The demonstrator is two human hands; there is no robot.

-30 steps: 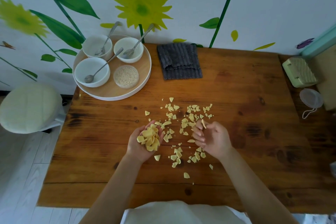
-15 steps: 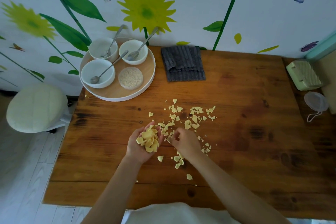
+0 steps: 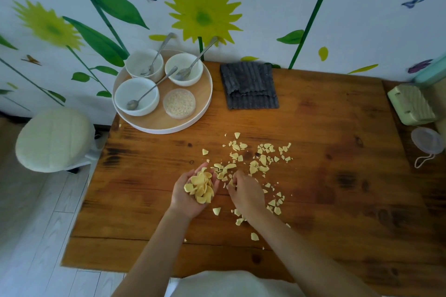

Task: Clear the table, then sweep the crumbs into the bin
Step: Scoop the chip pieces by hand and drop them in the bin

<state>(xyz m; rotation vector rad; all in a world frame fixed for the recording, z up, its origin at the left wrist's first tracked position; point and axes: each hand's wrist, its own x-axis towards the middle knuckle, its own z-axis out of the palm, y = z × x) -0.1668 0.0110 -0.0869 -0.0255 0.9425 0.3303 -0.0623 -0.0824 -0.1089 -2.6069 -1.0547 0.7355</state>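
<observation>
Dozens of pale yellow crumbs point(image 3: 259, 160) lie scattered over the middle of the wooden table point(image 3: 325, 200), with a heap of them piled in the left hand point(image 3: 193, 191), which is cupped palm-up just left of centre. The right hand point(image 3: 246, 191) sits just beside it, knuckles up, its fingertips point(image 3: 232, 182) curled down and pinching at a crumb on the table between the two hands. More bits lie below and to the right of that hand, and the thickest spread lies above both hands.

Toward the upper left of the frame a round tray point(image 3: 193, 118) carries three white bowls point(image 3: 136, 96), each with a spoon point(image 3: 147, 93), plus a small clear tub of grains point(image 3: 179, 103). A folded grey cloth point(image 3: 249, 85) lies right of the tray against the flowered wall. At the right edge sit a pale green box point(image 3: 410, 105) and a clear lid with a cord point(image 3: 427, 143). A round cushioned stool point(image 3: 54, 138) stands on the floor at the left.
</observation>
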